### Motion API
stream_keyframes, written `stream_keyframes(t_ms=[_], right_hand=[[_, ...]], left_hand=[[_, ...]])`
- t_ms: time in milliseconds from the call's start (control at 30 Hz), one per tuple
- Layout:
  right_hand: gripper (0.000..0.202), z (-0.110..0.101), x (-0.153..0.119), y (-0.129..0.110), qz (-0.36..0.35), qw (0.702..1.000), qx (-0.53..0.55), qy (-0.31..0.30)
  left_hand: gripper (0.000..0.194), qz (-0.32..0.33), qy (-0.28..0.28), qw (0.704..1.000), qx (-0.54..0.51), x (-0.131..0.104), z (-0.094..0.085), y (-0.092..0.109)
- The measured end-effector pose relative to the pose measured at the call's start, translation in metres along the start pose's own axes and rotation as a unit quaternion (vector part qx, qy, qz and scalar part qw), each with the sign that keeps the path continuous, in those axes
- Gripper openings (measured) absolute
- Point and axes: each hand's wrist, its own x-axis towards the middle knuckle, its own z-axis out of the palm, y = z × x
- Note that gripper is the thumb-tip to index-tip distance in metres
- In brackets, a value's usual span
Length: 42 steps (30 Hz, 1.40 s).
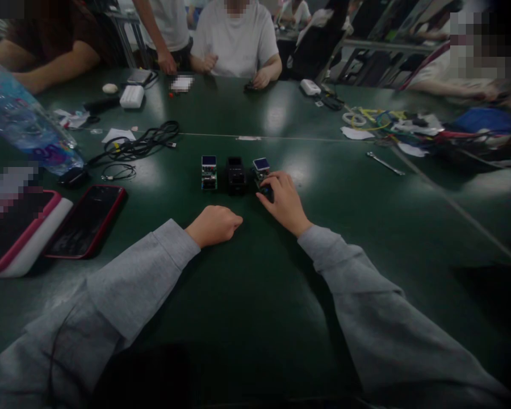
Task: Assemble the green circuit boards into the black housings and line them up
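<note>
Right hand (pixel 286 199): thumb and forefinger curved, narrow gap, at the near end of the right-hand circuit board (pixel 261 166); firm hold or light touch, cannot tell. Board: screen end beyond the fingertips, slightly left; long axis running away from the person, top leaning left. Right hand the nearer.

Left hand (pixel 215 225): loosely fisted, nearer the person than the boards; palm hidden, nothing seen held.

Left of the right fingertips: black device (pixel 237 175), just beside the board; past it, left-hand circuit board (pixel 209 172), upright to view.

Farther left: phone (pixel 86 221); plastic bottle (pixel 28 122), clear, contents uncertain.

Right of the fingers, well apart: wrench (pixel 385 163).
</note>
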Motion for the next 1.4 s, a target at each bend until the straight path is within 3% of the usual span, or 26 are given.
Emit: stream_keyframes(t_ms=[200,300,400,533,667,900,1100,1267,1400], right_hand=[[0.026,0.005,0.001,0.007,0.07,0.988,0.107,0.09],[0.026,0.008,0.002,0.014,0.115,0.976,0.157,0.096],[0.029,0.008,0.002,0.018,0.129,0.978,0.135,0.091],[0.044,0.007,0.001,0.014,0.082,0.992,0.07,0.062],[0.036,0.006,0.0,0.01,0.083,0.993,0.056,0.062],[0.038,0.014,0.001,0.031,0.205,0.955,0.177,0.122],[0.038,0.023,0.0,0.05,0.256,0.951,0.112,0.13],[0.059,0.021,0.004,0.051,0.243,0.957,0.064,0.143],[0.068,0.015,0.015,0.043,0.193,0.966,0.06,0.164]], left_hand=[[0.029,-0.002,-0.006,1.0,-0.014,0.0,0.0,-0.001],[0.029,-0.001,-0.004,1.0,-0.008,0.0,0.001,-0.001],[0.029,0.0,0.002,1.0,-0.004,-0.001,0.001,-0.001],[0.028,0.003,0.004,1.0,-0.001,0.0,0.0,-0.001],[0.028,0.001,0.002,1.0,-0.006,-0.001,0.0,-0.002],[0.029,0.0,0.0,1.0,-0.016,-0.002,0.002,-0.002],[0.029,0.0,-0.002,1.0,-0.017,-0.002,-0.001,-0.002],[0.028,-0.004,-0.004,1.0,-0.015,-0.001,0.0,-0.002],[0.027,-0.007,-0.002,1.0,-0.001,-0.001,0.001,-0.001]])
